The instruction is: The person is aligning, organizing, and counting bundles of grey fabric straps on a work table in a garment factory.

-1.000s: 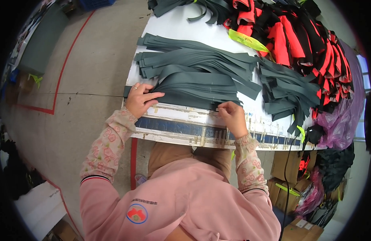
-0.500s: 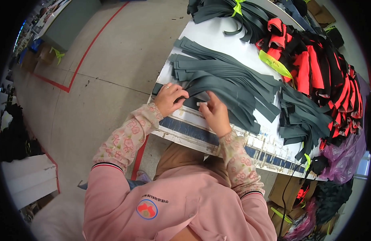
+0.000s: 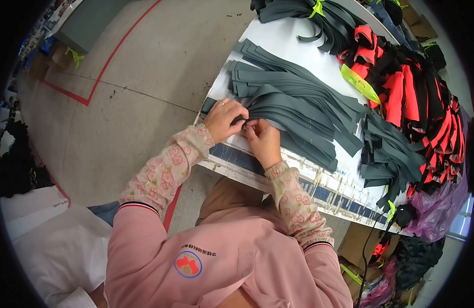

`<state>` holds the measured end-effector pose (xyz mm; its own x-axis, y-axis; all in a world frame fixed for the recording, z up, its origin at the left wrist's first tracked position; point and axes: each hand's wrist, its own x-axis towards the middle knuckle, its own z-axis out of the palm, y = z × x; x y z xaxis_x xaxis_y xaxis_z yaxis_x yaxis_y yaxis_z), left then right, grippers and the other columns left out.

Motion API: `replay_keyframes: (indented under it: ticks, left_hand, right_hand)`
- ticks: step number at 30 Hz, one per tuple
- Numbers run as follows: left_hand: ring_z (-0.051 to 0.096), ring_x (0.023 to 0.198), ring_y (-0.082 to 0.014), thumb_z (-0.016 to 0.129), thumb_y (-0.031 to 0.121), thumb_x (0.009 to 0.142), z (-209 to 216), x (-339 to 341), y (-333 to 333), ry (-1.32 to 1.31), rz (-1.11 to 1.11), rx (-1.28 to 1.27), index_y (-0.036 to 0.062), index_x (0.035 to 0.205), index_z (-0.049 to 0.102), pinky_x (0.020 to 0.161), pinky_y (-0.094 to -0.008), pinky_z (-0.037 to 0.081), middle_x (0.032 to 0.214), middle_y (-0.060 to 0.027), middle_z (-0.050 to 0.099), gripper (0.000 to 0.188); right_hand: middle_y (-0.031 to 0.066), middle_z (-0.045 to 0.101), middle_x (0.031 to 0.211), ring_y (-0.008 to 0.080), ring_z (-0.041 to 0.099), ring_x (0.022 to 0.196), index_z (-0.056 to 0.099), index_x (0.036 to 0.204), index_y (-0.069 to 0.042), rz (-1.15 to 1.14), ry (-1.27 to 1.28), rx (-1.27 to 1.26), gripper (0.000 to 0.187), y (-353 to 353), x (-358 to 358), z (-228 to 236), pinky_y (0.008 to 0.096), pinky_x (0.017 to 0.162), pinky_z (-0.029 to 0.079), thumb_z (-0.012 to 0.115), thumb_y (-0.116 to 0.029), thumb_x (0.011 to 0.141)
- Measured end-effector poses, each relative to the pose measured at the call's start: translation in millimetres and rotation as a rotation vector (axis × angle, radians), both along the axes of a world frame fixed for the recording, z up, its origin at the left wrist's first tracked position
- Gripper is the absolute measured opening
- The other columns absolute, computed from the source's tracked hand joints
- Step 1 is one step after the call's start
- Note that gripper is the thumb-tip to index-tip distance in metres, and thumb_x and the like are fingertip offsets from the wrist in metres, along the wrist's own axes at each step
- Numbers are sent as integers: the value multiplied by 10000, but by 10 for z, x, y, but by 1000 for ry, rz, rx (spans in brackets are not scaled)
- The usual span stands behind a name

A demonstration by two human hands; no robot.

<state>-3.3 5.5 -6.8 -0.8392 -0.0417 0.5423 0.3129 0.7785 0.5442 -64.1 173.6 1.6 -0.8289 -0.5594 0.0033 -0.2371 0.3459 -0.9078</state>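
Note:
A fanned pile of long dark grey fabric strips [image 3: 298, 108] lies on a white table [image 3: 293, 46]. My left hand [image 3: 224, 119] and my right hand [image 3: 261, 139] meet at the near ends of the strips, close to the table's front edge. Both hands pinch the gathered strip ends between fingers and thumbs. A ring shows on my left hand. Pink floral sleeves cover both forearms.
More grey strips [image 3: 391, 154] lie to the right. Red and black garments [image 3: 401, 87] are heaped at the far right, with a yellow-green tag [image 3: 360, 82]. A blue-and-white ruled strip [image 3: 278, 174] runs along the table's front edge. Grey floor with red tape lines [image 3: 103, 66] lies left.
My right hand has moved left along the table edge and joined my left hand at the strip ends. Both hands went from resting flat to pinching the strips. The view has shifted.

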Motion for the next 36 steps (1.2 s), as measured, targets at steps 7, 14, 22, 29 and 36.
replay_keyframes:
  ticks: [7,14,22,29,36]
  left_hand:
    - [563,858,-273,676,58,756,18,-4,26,-15,-3,11,140,949,565,808,-400,431,911,-17,593,237]
    - [528,862,-268,696,37,732,-17,46,7,-96,-31,9,199,919,707,809,-396,421,976,-46,560,248]
    - [536,870,-280,674,33,717,122,57,-12,-96,-43,-181,268,1092,755,827,-405,420,968,-103,547,450]
    - [518,861,-280,693,47,751,176,55,33,-152,-68,-137,211,1120,749,802,-377,444,984,-107,552,408]
    - [503,858,-272,789,138,731,178,57,40,-160,-58,-151,210,1123,750,786,-354,476,997,-90,551,400]
  right_hand:
    - [107,694,733,133,667,652,667,922,48,12,47,85,129,3,-6,23,276,620,512,650,-70,873]
    - [80,689,782,116,656,689,646,954,62,-7,-303,-59,113,449,-158,185,257,611,511,605,-25,894]
    - [45,671,763,73,609,661,638,1002,23,-247,-191,95,114,1730,-497,273,219,605,482,616,-54,921]
    - [33,664,715,70,600,630,648,936,31,-231,-57,99,80,1799,-401,187,232,586,480,634,-40,903]
    - [63,658,680,91,596,592,655,908,28,-247,0,150,97,1746,-370,192,260,569,475,651,-64,877]
